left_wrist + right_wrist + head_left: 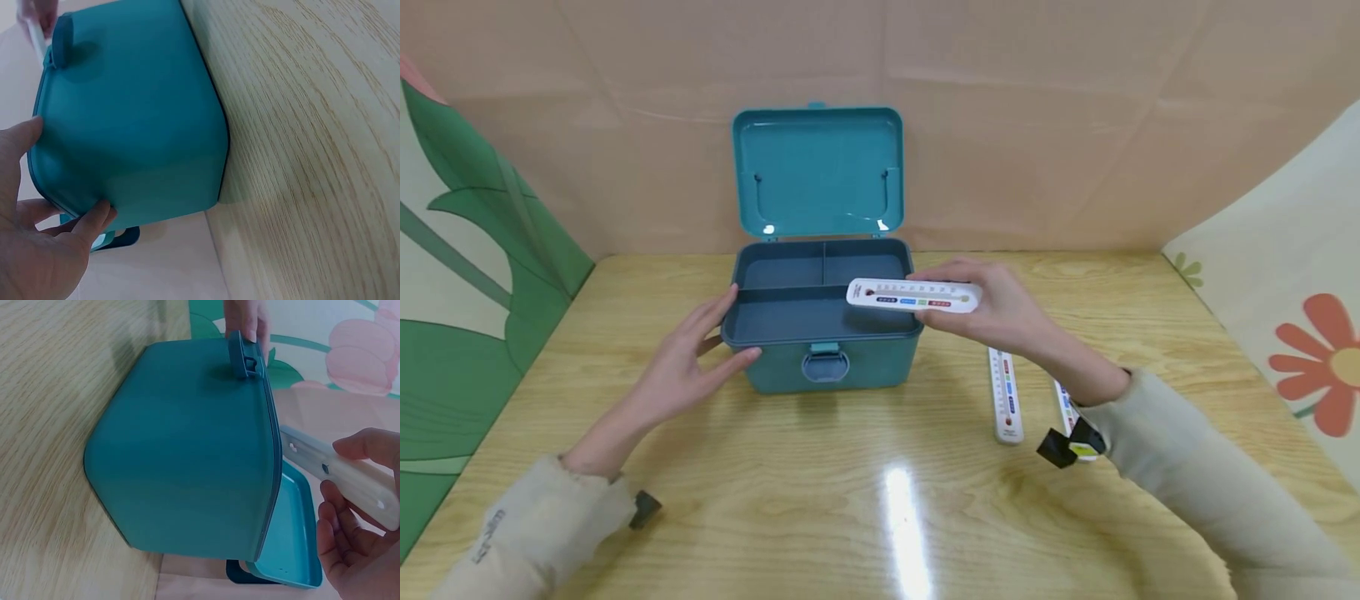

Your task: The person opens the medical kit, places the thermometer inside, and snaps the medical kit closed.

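Observation:
In the head view a teal storage box point(880, 367) stands with its lid point(817, 171) raised and its compartmented inside showing. My left hand point(681, 358) rests its outstretched fingers and thumb on the box's near left corner, also seen in the left wrist view. Over the right side of the box my right hand point(992, 304) pinches a white thermometer point(910, 295), held lengthwise with its scale facing the head camera. The right wrist view shows the back of that thermometer point(347, 481) between thumb and fingers.
A second thermometer point(1005, 400) lies on the wooden table point(775, 500) right of the box. Another thermometer point(1063, 404) is partly hidden under my right wrist. A peach-coloured backdrop point(1037, 125) rises behind the table, with flower-patterned panels at both sides.

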Action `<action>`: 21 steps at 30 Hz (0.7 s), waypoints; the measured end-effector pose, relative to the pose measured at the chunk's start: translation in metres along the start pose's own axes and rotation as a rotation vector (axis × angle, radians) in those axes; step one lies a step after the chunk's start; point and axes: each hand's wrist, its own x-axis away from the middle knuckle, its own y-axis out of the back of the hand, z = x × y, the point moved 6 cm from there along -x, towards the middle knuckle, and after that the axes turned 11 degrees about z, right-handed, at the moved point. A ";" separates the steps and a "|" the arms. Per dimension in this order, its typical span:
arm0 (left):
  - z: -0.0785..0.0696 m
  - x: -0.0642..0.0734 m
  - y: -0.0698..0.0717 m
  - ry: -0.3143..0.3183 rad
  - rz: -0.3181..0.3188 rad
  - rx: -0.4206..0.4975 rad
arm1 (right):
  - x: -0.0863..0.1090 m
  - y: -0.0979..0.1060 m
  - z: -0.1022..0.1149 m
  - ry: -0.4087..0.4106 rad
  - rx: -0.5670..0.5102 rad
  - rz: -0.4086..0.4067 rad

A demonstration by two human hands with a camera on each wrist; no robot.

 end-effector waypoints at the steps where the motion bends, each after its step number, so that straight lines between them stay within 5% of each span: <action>1: 0.000 0.000 0.000 0.001 0.001 0.000 | -0.001 -0.001 0.000 0.001 -0.001 0.005; 21: 0.004 -0.002 -0.002 0.022 -0.010 -0.015 | -0.031 -0.021 0.008 0.061 -0.043 0.115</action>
